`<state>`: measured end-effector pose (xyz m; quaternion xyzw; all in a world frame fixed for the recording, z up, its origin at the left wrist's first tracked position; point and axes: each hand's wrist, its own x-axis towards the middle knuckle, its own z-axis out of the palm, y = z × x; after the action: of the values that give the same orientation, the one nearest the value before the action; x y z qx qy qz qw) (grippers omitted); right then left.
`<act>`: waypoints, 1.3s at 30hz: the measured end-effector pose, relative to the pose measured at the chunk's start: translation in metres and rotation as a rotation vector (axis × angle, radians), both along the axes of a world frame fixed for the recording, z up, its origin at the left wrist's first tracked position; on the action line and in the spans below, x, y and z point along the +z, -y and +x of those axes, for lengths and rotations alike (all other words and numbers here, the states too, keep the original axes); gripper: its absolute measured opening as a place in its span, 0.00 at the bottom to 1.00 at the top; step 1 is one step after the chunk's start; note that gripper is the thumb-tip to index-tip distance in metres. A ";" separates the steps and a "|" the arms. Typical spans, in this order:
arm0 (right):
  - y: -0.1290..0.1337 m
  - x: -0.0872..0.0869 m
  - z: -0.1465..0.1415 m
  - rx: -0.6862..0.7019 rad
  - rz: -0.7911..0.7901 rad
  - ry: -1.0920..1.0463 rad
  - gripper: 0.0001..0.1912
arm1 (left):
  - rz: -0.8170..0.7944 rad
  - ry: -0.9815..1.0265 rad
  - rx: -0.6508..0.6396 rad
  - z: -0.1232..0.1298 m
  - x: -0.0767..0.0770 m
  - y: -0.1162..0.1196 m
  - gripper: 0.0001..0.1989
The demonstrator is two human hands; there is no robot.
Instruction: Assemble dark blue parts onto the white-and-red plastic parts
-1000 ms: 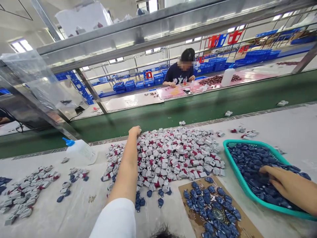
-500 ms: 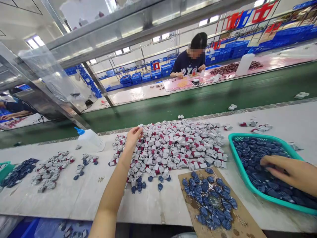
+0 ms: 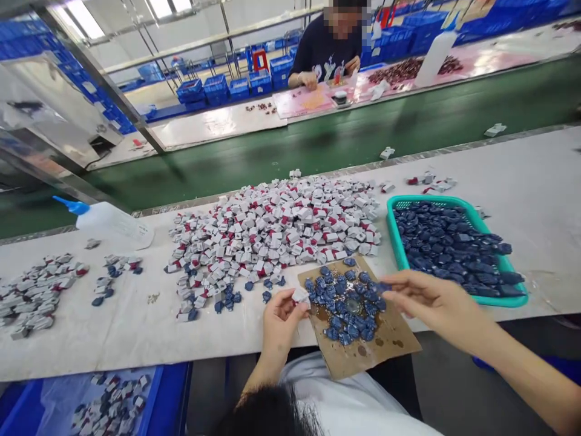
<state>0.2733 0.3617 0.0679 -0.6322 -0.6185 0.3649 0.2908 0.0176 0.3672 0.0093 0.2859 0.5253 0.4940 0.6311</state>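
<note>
My left hand pinches a small light-grey plastic piece at the near left edge of a brown board. Dark-blue pieces lie scattered on that board, some around a clear round spot. Over the board's right side, my right hand is closed, and a dark-blue piece shows at its fingertips. A green basket filled with dark-blue pieces stands just beyond this hand. Behind the board spreads a large heap of grey and dark-red pieces.
On the left lie a white bottle with a blue tip and smaller heaps of grey pieces. A blue bin sits below the table edge. Across the green conveyor belt, a co-worker handles small parts.
My left hand has come back from the heap to the board with a grey piece. My right hand has left the basket, bringing a dark-blue piece over the board. The view has tilted down.
</note>
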 end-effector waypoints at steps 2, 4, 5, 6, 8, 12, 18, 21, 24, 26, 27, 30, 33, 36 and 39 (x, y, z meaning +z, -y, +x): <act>0.011 -0.012 -0.016 0.198 0.078 0.065 0.18 | 0.004 0.002 -0.010 0.001 0.000 -0.001 0.23; 0.018 -0.024 -0.025 0.319 0.168 0.160 0.15 | -0.003 0.007 0.010 -0.001 0.000 -0.002 0.24; 0.019 -0.030 -0.028 0.344 0.206 0.218 0.15 | -0.004 0.011 0.017 -0.001 0.000 -0.003 0.24; 0.018 -0.035 -0.029 0.363 0.241 0.277 0.14 | 0.000 0.013 0.018 -0.001 0.000 -0.004 0.24; 0.015 -0.042 -0.030 0.413 0.290 0.384 0.14 | 0.016 0.008 -0.003 -0.001 0.000 -0.004 0.23; 0.007 -0.049 -0.029 0.495 0.315 0.485 0.14 | 0.057 -0.017 -0.060 -0.001 -0.003 -0.002 0.21; 0.007 -0.054 -0.030 0.526 0.298 0.533 0.13 | 0.057 -0.007 -0.069 -0.002 -0.003 -0.001 0.20; 0.006 -0.054 -0.029 0.545 0.293 0.550 0.13 | 0.060 0.001 -0.085 -0.003 0.000 0.000 0.19; 0.003 -0.052 -0.027 0.574 0.288 0.557 0.13 | 0.036 0.018 -0.105 -0.002 0.006 0.002 0.19; 0.001 -0.052 -0.028 0.590 0.276 0.559 0.11 | 0.028 0.045 -0.116 -0.002 0.010 0.003 0.18; 0.001 -0.052 -0.029 0.589 0.271 0.559 0.10 | 0.029 0.059 -0.119 -0.001 0.012 0.004 0.18; 0.000 -0.054 -0.032 0.566 0.265 0.552 0.11 | 0.039 0.095 -0.133 0.001 0.015 0.004 0.18; -0.003 -0.050 -0.031 0.577 0.254 0.518 0.12 | 0.043 0.120 -0.133 0.004 0.016 0.003 0.18; -0.008 -0.034 -0.028 0.600 0.220 0.439 0.10 | 0.046 0.145 -0.133 0.006 0.019 0.003 0.18; -0.007 -0.009 -0.034 0.382 0.174 0.164 0.10 | 0.033 0.188 -0.158 0.008 0.025 0.006 0.18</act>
<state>0.2394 0.3691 0.0594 -0.5038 -0.7776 0.3062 0.2185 0.0252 0.3613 0.0344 0.2891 0.4312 0.4762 0.7097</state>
